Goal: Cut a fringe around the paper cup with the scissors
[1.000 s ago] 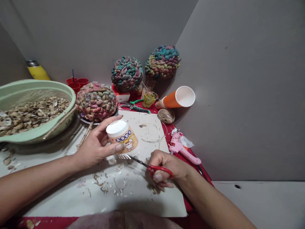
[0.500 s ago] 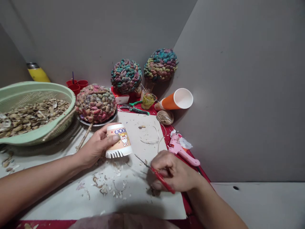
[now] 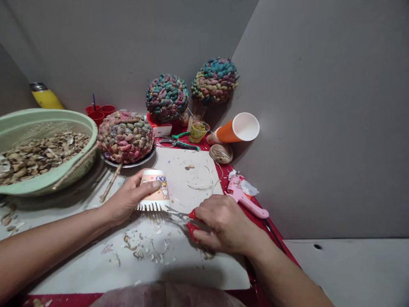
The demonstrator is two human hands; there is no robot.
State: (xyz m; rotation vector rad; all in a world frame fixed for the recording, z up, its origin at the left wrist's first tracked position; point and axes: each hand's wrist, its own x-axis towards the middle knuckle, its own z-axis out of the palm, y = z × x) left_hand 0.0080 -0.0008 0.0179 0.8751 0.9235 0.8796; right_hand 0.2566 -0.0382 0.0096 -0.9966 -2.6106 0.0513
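A paper cup point(image 3: 155, 189) with a printed rabbit is held upside down, its lower rim cut into a fringe of narrow strips. My left hand point(image 3: 129, 197) wraps round its left side, thumb across the front. In my right hand point(image 3: 220, 221) are red-handled scissors point(image 3: 192, 226), fingers through the loops. Their blades are spread, with the tips at the right end of the cup's fringed rim. Below the cup, shell bits and scraps lie on the white board point(image 3: 191, 273).
A green basket point(image 3: 72, 179) of shells stands left, beside a reddish shell-covered ball point(image 3: 126, 138) on a dish. Behind are two more balls, pliers point(image 3: 187, 146), an orange cup point(image 3: 226, 131) and twine point(image 3: 221, 153). A pink glue gun point(image 3: 247, 202) lies right.
The scissors have turned and opened, and my right hand has brought them left to the cup's rim. The cup has shifted slightly left and its fringe has turned in view.
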